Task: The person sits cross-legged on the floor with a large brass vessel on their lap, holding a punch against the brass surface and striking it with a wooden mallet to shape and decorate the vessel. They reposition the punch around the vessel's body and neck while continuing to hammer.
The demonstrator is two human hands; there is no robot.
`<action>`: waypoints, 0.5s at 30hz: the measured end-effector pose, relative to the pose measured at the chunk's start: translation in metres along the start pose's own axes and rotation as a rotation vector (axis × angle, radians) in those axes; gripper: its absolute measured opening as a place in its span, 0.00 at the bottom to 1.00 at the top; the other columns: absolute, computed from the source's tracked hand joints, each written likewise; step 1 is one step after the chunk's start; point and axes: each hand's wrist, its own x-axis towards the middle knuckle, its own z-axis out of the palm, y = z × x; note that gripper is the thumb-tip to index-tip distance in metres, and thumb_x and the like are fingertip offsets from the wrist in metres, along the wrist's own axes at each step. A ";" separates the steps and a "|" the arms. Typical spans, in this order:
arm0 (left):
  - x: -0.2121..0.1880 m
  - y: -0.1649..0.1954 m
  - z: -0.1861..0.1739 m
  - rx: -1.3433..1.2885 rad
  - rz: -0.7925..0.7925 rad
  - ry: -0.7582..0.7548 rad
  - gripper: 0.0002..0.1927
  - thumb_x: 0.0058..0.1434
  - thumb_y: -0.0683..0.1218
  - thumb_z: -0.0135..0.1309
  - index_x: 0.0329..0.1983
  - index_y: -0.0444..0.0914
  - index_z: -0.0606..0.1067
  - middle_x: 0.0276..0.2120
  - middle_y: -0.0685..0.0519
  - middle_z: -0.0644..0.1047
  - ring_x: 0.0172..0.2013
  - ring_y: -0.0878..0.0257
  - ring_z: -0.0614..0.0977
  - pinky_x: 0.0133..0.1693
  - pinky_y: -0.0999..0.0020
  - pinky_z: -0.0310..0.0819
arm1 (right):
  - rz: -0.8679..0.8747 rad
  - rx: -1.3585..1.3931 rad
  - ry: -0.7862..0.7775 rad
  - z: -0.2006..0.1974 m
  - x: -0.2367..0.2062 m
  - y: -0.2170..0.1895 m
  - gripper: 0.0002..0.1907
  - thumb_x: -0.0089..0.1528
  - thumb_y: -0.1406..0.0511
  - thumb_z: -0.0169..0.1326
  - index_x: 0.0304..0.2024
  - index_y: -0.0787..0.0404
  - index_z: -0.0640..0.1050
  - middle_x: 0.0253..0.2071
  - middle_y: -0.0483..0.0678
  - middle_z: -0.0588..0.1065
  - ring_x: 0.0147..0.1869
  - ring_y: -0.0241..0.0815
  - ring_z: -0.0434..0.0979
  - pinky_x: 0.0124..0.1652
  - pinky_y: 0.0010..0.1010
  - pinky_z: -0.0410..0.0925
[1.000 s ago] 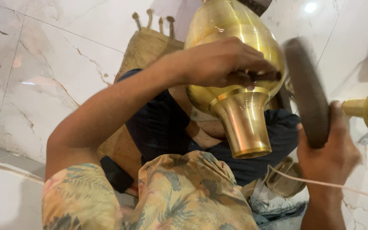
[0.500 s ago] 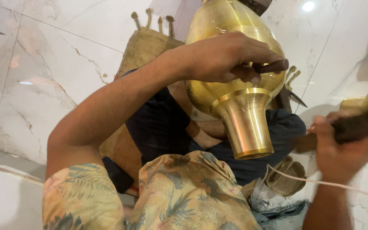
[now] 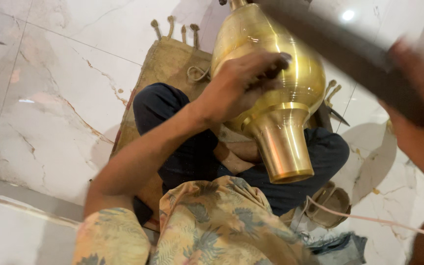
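Note:
A large polished brass vessel (image 3: 290, 142) with a round belly and a flared neck lies across my crossed legs, neck pointing toward me. My left hand (image 3: 239, 83) rests on its belly, fingers curled over a small dark tool (image 3: 272, 73) pressed against the metal. My right hand (image 3: 420, 135) is raised close to the camera at the right edge and is blurred. It grips a long dark flat tool (image 3: 339, 46) that slants across the upper right, above the vessel.
I sit on a burlap mat (image 3: 168, 64) with tassels on a white marble floor (image 3: 50, 98). A pointed metal tool (image 3: 339, 117), a round brownish object (image 3: 332, 203), a thin pale cord (image 3: 369, 218) and crumpled cloth (image 3: 339, 245) lie to my right.
My right hand has swung the dark tool up from the lower right toward the camera. My left hand stays on the vessel. A second brass piece at the right edge has left the view.

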 end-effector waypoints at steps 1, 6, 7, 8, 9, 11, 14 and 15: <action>-0.004 0.002 0.003 0.002 -0.060 0.051 0.22 0.73 0.44 0.59 0.66 0.36 0.68 0.50 0.49 0.79 0.47 0.59 0.86 0.50 0.65 0.86 | -0.079 -0.021 -0.004 -0.009 0.008 -0.012 0.33 0.65 0.72 0.60 0.74 0.59 0.70 0.44 0.63 0.76 0.41 0.53 0.80 0.41 0.41 0.73; -0.020 0.012 0.017 -0.069 -0.171 0.257 0.18 0.71 0.39 0.58 0.62 0.36 0.70 0.46 0.51 0.79 0.44 0.62 0.85 0.48 0.68 0.87 | -0.263 -0.204 -0.001 -0.040 0.044 -0.066 0.39 0.57 0.75 0.64 0.70 0.54 0.70 0.33 0.60 0.72 0.31 0.53 0.73 0.31 0.42 0.67; -0.022 0.014 0.020 -0.058 -0.179 0.320 0.19 0.70 0.39 0.60 0.61 0.36 0.70 0.46 0.52 0.79 0.45 0.62 0.86 0.48 0.68 0.86 | -0.283 -0.273 -0.021 -0.044 0.047 -0.076 0.40 0.57 0.75 0.64 0.71 0.51 0.70 0.32 0.58 0.71 0.30 0.52 0.72 0.30 0.41 0.67; -0.024 0.016 0.023 -0.047 -0.187 0.383 0.20 0.69 0.38 0.62 0.61 0.36 0.69 0.45 0.52 0.80 0.45 0.62 0.86 0.48 0.68 0.85 | -0.270 -0.438 -0.116 -0.046 0.050 -0.085 0.44 0.55 0.76 0.63 0.72 0.45 0.69 0.30 0.55 0.71 0.28 0.50 0.72 0.29 0.39 0.68; -0.025 0.019 0.028 -0.078 -0.221 0.406 0.18 0.69 0.38 0.61 0.59 0.35 0.70 0.44 0.53 0.79 0.45 0.62 0.86 0.46 0.70 0.85 | -0.275 -0.468 -0.143 -0.049 0.053 -0.092 0.45 0.54 0.77 0.62 0.72 0.44 0.69 0.29 0.54 0.70 0.27 0.48 0.71 0.28 0.38 0.68; -0.029 0.024 0.038 -0.144 -0.288 0.446 0.15 0.69 0.36 0.59 0.56 0.35 0.71 0.42 0.53 0.78 0.45 0.63 0.86 0.42 0.72 0.85 | -0.299 -0.392 -0.129 -0.054 0.055 -0.102 0.45 0.53 0.79 0.60 0.71 0.45 0.71 0.29 0.53 0.69 0.25 0.47 0.69 0.27 0.39 0.67; -0.034 0.023 0.047 -0.089 -0.221 0.553 0.11 0.71 0.35 0.62 0.49 0.36 0.71 0.37 0.52 0.76 0.37 0.66 0.83 0.37 0.76 0.81 | -0.294 -0.407 -0.074 -0.054 0.043 -0.105 0.41 0.57 0.79 0.61 0.71 0.47 0.71 0.27 0.52 0.68 0.24 0.46 0.68 0.26 0.38 0.67; -0.036 0.020 0.048 -0.085 -0.195 0.561 0.11 0.70 0.35 0.59 0.51 0.36 0.71 0.39 0.51 0.77 0.38 0.65 0.83 0.38 0.75 0.81 | -0.289 -0.440 -0.074 -0.051 0.037 -0.101 0.41 0.57 0.78 0.62 0.71 0.47 0.71 0.27 0.51 0.69 0.25 0.45 0.69 0.28 0.38 0.68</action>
